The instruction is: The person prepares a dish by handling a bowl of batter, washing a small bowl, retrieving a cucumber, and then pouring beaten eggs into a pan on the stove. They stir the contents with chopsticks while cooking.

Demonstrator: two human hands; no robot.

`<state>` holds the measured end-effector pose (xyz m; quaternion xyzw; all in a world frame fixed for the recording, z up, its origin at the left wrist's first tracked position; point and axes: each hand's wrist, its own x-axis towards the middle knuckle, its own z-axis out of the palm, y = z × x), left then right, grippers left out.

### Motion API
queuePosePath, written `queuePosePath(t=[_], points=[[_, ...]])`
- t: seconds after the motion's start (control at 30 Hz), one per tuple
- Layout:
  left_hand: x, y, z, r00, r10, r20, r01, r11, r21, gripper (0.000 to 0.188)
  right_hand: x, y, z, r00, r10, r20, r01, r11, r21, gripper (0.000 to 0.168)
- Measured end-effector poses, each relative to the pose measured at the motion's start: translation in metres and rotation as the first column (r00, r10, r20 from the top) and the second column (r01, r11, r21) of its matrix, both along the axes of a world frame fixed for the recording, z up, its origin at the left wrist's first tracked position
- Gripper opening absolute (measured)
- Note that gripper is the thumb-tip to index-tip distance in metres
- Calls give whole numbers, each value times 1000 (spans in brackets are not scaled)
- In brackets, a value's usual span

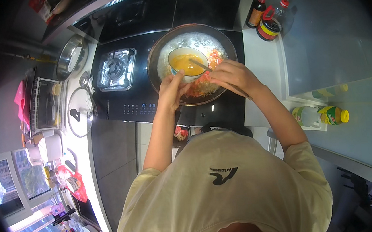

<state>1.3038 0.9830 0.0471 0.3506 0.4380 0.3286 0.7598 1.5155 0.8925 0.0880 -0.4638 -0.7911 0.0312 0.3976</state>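
My left hand (172, 89) grips the rim of a bowl of yellow beaten egg (188, 62), held above a large round pan (153, 66). In my right hand (235, 75) are chopsticks (201, 65), their tips in the egg. Under the bowl, the pan holds a pale bubbling liquid (192, 40) with chopped red pieces, perhaps tomato (204, 82), mostly on its right and lower side. The pan sits on the right part of a black gas cooktop (143, 93). The bowl hides the middle of the pan.
Left of the pan is a bare gas burner (116, 70). A glass lid (80, 112) and a metal basin (72, 57) lie along the left counter, near a dish rack (48, 105). Sauce bottles (257, 11) and a jar (268, 28) stand at the back right; oil bottles (333, 115) stand further right.
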Motion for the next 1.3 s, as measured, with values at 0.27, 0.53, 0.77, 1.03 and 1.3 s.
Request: queuePosePath(t=[0.27,0.53,0.77,1.03,1.3], points=[[6,18,-14,996,-15,-92,16,1000,7,44,10,-3,-4,995,-97,21,96,994,58,18],[11,41,-24,957,-41,-287,61,996,60,39,12,1,0,981,-142,-131,149,988,45,10],[15,43,-16,948,-54,-313,84,993,81,39,-13,13,-20,986,-64,-152,54,996,-69,17],[9,45,-20,951,-58,-303,79,995,58,41,-1,9,-24,981,-154,-114,165,983,87,17],[7,49,-19,950,-86,-302,112,991,72,37,-5,13,-22,968,-163,-191,184,978,96,15]])
